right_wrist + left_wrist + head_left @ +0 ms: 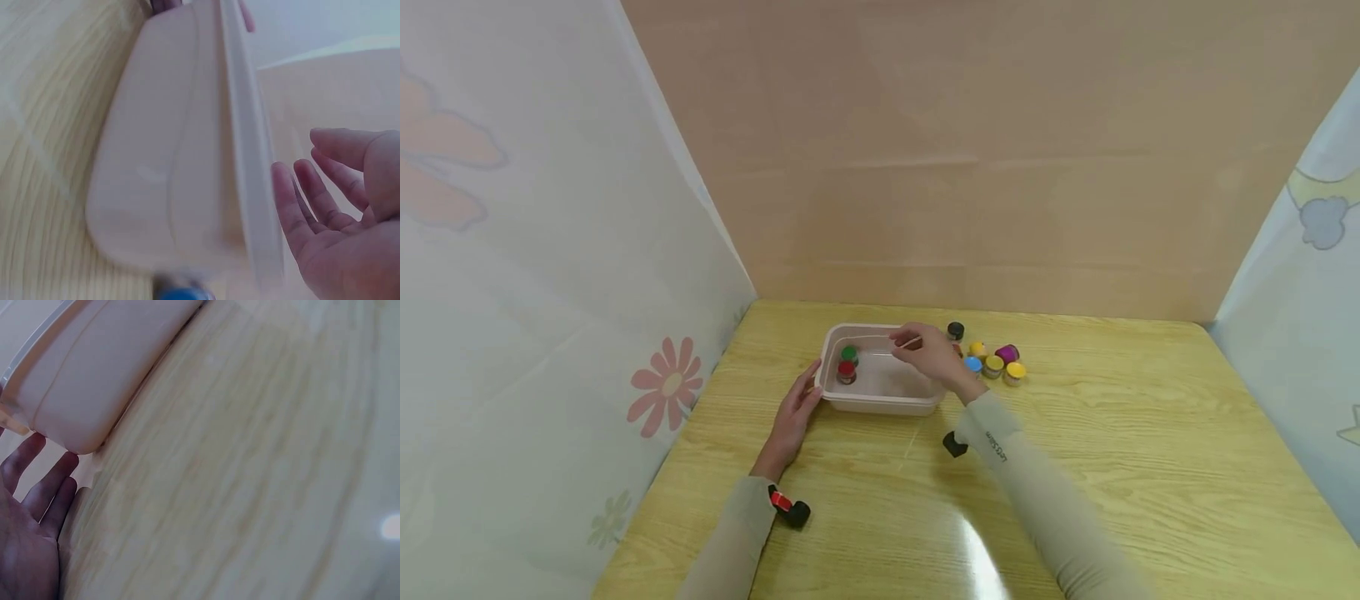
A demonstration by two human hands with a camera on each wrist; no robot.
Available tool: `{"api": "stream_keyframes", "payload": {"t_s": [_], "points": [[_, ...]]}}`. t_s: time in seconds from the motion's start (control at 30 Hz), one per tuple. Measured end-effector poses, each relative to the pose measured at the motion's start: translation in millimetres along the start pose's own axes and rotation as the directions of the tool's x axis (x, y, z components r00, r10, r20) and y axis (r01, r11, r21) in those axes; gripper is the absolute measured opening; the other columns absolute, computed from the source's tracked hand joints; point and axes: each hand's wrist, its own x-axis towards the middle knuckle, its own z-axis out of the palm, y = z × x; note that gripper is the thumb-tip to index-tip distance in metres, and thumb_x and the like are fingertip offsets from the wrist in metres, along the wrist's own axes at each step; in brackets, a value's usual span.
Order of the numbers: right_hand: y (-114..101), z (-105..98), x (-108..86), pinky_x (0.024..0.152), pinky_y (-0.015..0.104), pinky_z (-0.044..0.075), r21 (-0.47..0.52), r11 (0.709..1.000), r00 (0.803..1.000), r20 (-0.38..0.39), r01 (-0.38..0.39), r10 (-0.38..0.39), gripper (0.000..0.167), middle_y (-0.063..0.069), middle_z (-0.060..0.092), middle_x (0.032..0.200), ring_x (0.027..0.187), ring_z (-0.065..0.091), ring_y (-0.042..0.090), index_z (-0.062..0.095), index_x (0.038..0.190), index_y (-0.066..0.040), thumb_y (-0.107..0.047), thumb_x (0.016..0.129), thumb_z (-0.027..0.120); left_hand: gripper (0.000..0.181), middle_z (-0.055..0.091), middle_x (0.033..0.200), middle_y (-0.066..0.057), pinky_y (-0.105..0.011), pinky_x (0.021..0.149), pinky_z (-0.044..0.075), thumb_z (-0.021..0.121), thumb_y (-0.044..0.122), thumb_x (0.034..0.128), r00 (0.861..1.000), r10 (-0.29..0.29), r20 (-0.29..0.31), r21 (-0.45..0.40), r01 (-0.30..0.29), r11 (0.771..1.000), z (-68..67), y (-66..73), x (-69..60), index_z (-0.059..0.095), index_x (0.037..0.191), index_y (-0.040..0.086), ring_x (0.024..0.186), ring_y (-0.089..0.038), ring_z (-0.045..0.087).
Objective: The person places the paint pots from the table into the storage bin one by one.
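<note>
The pale pink plastic tub (883, 406) sits near the back of the wooden table (1135, 442), with a red-lidded jar (847, 372) and a green-lidded jar (850, 356) inside at its left end. The person's left hand (792, 421) lies against that end, fingers extended and touching the wall. The right hand (928, 352) hangs over the opposite end, empty, fingers loosely bent. Just beyond it cluster more jars: blue (973, 365), black (955, 331), several yellow (1015, 373), and a purple one (1007, 354) tipped over.
</note>
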Motion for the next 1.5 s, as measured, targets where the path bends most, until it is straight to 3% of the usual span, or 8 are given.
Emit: {"api": "stream_keyframes", "payload": {"t_s": [0.1,0.27,0.53,0.67,0.9,1.2,1.5], "points": [[4,-20,-12.5,0.095,0.045,0.057,0.002,1.000,1.000,-0.030,-0.007,0.007,0.032,0.017,0.068,0.129,0.114,0.065,0.032,0.068,0.131,-0.008,-0.019,0.101,0.068,0.051,0.046,0.159,-0.006,-0.042,0.117,0.039,0.050,0.038,0.1102,1.000,0.001,-0.006,0.010,-0.001,1.000,-0.9,0.3,-0.5,0.038,0.160,0.035,0.143,-0.028,0.048],[21,-52,-33.2,0.096,0.049,0.057,-0.004,1.000,0.996,-0.091,-0.014,0.013,0.036,0.016,0.067,0.130,0.118,0.064,0.035,0.065,0.135,-0.006,-0.020,0.102,0.068,0.051,0.043,0.162,-0.008,-0.049,0.121,0.033,0.048,0.033,0.1114,1.000,-0.023,0.001,-0.008,0.023,1.000,-3.4,1.5,-0.6,0.036,0.161,0.033,0.145,-0.031,0.044],[64,-99,-62.8,0.098,0.055,0.054,-0.044,0.996,0.982,-0.177,-0.082,0.073,0.039,0.022,0.062,0.133,0.122,0.060,0.039,0.061,0.140,-0.006,-0.022,0.105,0.064,0.054,0.038,0.164,-0.013,-0.055,0.122,0.031,0.047,0.029,0.1120,0.998,-0.053,0.027,0.002,0.053,0.999,-5.0,33.7,-11.2,0.033,0.164,0.023,0.148,-0.036,0.042],[83,-114,-76.5,0.101,0.056,0.052,-0.037,0.992,0.972,-0.203,-0.124,0.115,0.042,0.024,0.059,0.137,0.127,0.056,0.042,0.058,0.142,-0.004,-0.023,0.105,0.063,0.054,0.038,0.164,-0.012,-0.054,0.122,0.030,0.047,0.029,0.1119,0.998,-0.054,0.029,-0.015,0.055,0.998,-4.0,38.0,-12.6,0.033,0.164,0.023,0.148,-0.036,0.041],[106,-121,-91.1,0.106,0.054,0.049,0.001,0.980,0.962,-0.192,-0.198,0.195,0.051,0.027,0.050,0.147,0.135,0.049,0.046,0.050,0.148,0.000,-0.026,0.106,0.061,0.053,0.039,0.164,-0.011,-0.053,0.123,0.030,0.048,0.027,0.1117,0.998,-0.055,0.025,-0.029,0.056,0.998,-2.8,34.5,-12.5,0.035,0.163,0.025,0.149,-0.035,0.041],[122,-121,-90.5,0.110,0.058,0.045,0.026,0.968,0.953,-0.174,-0.248,0.249,0.057,0.029,0.045,0.150,0.136,0.048,0.048,0.045,0.152,0.000,-0.028,0.106,0.062,0.052,0.037,0.166,-0.006,-0.052,0.123,0.030,0.049,0.027,0.1115,0.999,-0.036,0.024,-0.046,0.037,0.998,-0.7,32.8,-8.4,0.037,0.162,0.025,0.149,-0.032,0.040],[131,-112,-92.9,0.109,0.055,0.048,0.030,0.957,0.945,-0.147,-0.290,0.291,0.061,0.028,0.047,0.149,0.135,0.049,0.046,0.046,0.151,0.000,-0.030,0.102,0.068,0.054,0.044,0.161,-0.012,-0.048,0.121,0.033,0.049,0.030,0.1115,0.999,-0.043,0.029,-0.024,0.044,0.999,2.0,33.9,-11.4,0.035,0.163,0.025,0.146,-0.031,0.044]]}}
